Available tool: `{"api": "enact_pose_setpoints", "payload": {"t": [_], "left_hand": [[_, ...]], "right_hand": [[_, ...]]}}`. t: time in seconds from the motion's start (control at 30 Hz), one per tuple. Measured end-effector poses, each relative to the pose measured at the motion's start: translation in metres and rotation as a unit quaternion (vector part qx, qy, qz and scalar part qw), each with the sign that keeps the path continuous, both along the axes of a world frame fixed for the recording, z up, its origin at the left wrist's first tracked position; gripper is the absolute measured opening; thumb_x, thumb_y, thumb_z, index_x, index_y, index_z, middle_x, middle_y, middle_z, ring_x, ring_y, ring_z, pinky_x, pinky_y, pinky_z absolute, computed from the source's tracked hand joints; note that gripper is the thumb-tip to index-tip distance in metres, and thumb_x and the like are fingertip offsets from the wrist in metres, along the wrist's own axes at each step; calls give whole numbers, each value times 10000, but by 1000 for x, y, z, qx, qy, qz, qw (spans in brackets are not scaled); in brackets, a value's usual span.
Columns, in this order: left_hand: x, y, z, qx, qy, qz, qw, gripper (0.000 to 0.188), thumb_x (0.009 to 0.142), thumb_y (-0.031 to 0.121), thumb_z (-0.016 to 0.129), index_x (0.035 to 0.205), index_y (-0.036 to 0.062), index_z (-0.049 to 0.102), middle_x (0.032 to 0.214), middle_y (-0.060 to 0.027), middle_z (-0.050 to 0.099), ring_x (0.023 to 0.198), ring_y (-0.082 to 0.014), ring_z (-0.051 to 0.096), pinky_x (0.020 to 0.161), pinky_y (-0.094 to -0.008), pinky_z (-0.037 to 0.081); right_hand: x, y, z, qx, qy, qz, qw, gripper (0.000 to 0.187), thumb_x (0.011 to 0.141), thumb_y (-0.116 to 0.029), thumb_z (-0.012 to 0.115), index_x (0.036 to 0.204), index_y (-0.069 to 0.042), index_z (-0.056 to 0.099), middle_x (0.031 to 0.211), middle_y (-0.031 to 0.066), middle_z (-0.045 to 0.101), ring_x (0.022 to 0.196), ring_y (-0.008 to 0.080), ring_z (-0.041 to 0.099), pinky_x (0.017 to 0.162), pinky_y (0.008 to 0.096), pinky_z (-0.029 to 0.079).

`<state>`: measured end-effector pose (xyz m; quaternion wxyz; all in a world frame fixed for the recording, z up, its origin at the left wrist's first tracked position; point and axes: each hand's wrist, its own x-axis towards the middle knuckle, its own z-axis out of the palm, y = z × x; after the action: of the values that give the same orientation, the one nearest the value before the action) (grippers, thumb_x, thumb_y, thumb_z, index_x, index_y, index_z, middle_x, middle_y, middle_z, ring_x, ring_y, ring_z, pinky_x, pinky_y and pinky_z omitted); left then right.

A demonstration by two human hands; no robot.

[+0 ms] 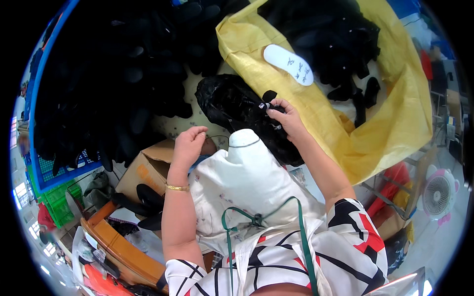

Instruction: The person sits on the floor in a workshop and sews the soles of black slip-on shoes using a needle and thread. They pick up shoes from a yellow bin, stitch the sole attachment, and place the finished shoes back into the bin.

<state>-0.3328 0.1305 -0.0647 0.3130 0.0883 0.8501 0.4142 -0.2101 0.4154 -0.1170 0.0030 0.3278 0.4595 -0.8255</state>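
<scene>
My right hand (290, 121) pinches a small black fabric piece (264, 105) with a light label on it, above an opened black plastic bag (224, 96). More dark pieces lie in that bag, too dark to make out. My left hand (189, 144) is closed in front of a cardboard box (159, 157), thumb and fingertips together; whatever it holds, if anything, is too small to name. Between my forearms a white cloth (247, 172) covers my lap and rises to a rounded tip with a dark line across it.
A blue-rimmed crate (32, 113) heaped with black shoe-like items fills the left. Behind my right hand, a yellow sack (242, 32) holds black pieces, with a white insole-shaped card (289, 64) on its edge. A wooden stool (123, 246) and a fan (438, 193) stand at the sides.
</scene>
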Motion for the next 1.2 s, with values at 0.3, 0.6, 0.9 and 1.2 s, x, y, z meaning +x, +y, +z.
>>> {"api": "enact_pose_setpoints", "payload": {"t": [0.3,0.6,0.9,1.2], "left_hand": [[66,-47,83,273,44,210,938,196,980,120,535,1091,14,657,582,75,475,440,11,345,400,-162,285],[168,-72,123,369,-31,270,889,323,958,114,427,1197,-37,583,609,11,497,480,-57,436,474,-193,391],[249,-57,140,351,-27,77,933,564,939,101,442,1467,-27,288,749,-30,552,624,-77,501,583,-210,450],[267,-43,155,271,-10,-8,963,640,991,108,501,1534,71,166,763,-15,551,671,-72,521,595,-211,460]], "right_hand": [[52,-31,190,114,157,36,980,227,822,-20,725,1012,-96,627,916,-33,628,801,35,578,715,187,474],[166,-141,188,386,171,400,814,604,846,-262,736,1354,-66,474,1156,137,596,1031,255,599,868,321,493],[172,-156,172,151,169,264,938,242,946,-203,639,1102,-19,656,833,-19,612,718,39,538,650,195,460],[175,-159,174,13,152,269,951,172,961,-200,608,1030,-47,640,792,-2,640,633,65,565,555,194,427]]}}
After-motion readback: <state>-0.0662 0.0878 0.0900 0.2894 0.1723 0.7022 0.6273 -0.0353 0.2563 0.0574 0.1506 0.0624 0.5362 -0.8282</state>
